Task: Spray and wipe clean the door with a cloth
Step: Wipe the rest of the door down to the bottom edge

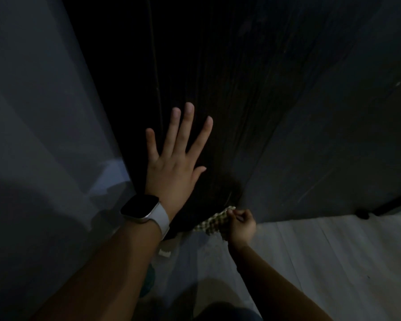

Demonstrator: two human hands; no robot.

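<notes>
While wiping this low in dim light, could miss streaks at the bottom edge or drag the cloth point(212, 222) onto the floor point(333, 251). Left hand point(174, 163), near 9 o'clock, flat and spread on the door point(264, 100). Right hand point(241, 225), toward 5 o'clock, pinching the checked cloth against the door's foot.

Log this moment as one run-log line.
left hand: flat on door | right hand: grips cloth at door's bottom edge | step: wiping
</notes>
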